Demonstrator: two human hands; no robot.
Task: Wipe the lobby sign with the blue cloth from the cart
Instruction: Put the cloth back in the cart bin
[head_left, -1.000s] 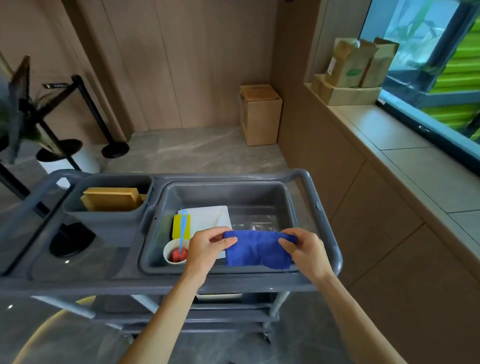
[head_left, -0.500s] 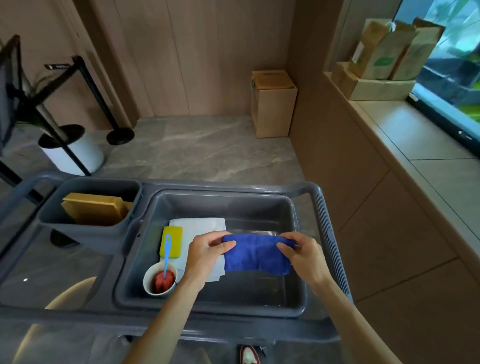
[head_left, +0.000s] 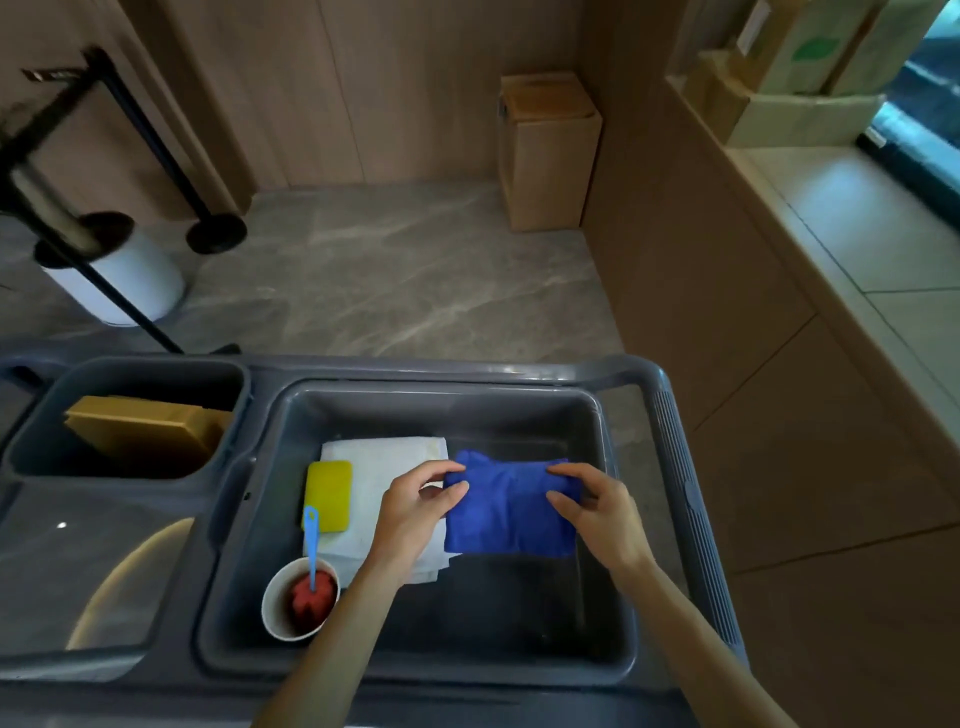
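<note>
A folded blue cloth (head_left: 506, 506) hangs just above the grey tub (head_left: 618, 519) on the grey cart (head_left: 691, 483). My left hand (head_left: 415, 512) pinches its left edge and my right hand (head_left: 597, 512) pinches its right edge. Both hands are over the tub's middle. A black sign stand (head_left: 62, 171) is partly in view at the far left, blurred; its face is cut off by the frame.
In the tub lie a white folded cloth (head_left: 384, 462), a yellow sponge (head_left: 328, 493) and a paper cup (head_left: 298, 603) with a blue-handled tool. A side bin (head_left: 31, 457) holds a brown box. A cardboard box (head_left: 548, 150), white pot (head_left: 124, 280) and ledge (head_left: 841, 218) surround.
The view has tilted further down and closer to the tub. Both hands still hold the blue cloth, now lower and nearer the tub's middle.
</note>
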